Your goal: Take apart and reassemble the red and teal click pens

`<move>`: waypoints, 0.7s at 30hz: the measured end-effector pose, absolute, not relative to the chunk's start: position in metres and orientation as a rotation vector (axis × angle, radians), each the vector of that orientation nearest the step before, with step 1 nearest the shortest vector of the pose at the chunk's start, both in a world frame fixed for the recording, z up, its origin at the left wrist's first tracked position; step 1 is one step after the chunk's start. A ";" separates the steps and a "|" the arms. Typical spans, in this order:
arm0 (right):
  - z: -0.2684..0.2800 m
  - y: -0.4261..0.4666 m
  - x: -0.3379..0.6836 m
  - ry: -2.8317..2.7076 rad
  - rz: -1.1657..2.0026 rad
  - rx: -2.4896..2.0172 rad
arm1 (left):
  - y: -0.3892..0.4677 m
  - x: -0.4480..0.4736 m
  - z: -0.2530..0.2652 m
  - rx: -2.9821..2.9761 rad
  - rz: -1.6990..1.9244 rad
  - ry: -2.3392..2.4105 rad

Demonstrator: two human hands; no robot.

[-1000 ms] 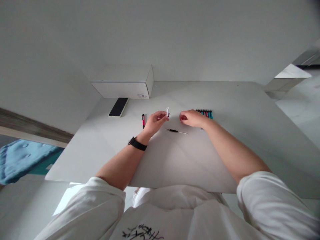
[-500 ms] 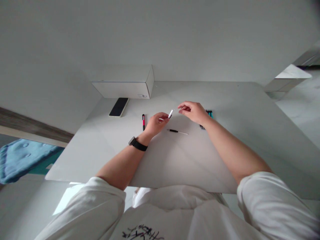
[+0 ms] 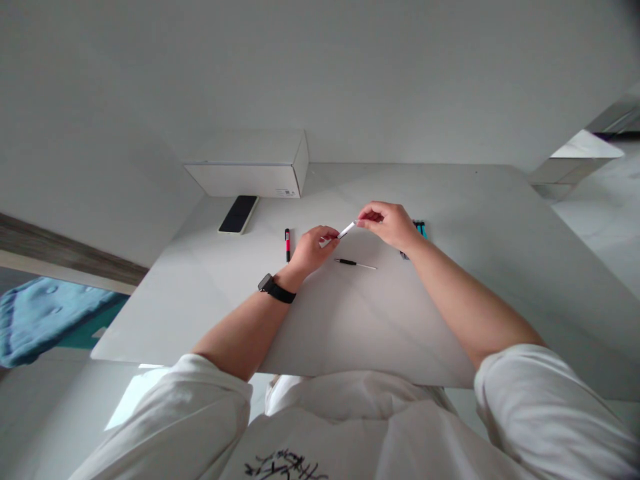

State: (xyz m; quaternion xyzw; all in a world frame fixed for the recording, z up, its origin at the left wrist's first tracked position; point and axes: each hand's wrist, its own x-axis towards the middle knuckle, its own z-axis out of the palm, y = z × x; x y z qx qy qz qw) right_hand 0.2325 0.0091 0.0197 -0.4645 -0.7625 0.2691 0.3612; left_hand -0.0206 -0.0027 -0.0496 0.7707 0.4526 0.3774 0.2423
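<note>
A slim white pen (image 3: 347,230) with a dark part near its lower end is held above the table, slanting up to the right. My left hand (image 3: 313,251) is closed around its lower part. At the upper tip, the thumb and fingers of my right hand (image 3: 384,223) are pinched. Just below the hands lies a thin black pen part with a slender pale rod (image 3: 354,264). Beside my left hand is a red and black pen (image 3: 287,245). Several dark and teal pens (image 3: 421,228) lie partly hidden behind my right wrist.
A long white box (image 3: 245,179) stands at the back left against the wall. In front of it lies a phone (image 3: 239,215) with a dark screen. All this rests on a white table (image 3: 480,280). A blue cushion (image 3: 45,313) is off to the left.
My right hand has closed its fingers at the pen's upper end. The pen has tilted over toward the right hand, and more of it shows. The things on the table have not moved.
</note>
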 end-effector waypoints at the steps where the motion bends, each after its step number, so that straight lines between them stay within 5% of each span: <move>1: 0.020 0.009 0.233 -1.971 0.686 -1.194 | -0.003 -0.021 -0.050 2.109 1.029 1.242; 21: 0.016 0.010 0.232 -1.994 0.526 -1.017 | -0.004 -0.020 -0.046 2.188 1.081 1.227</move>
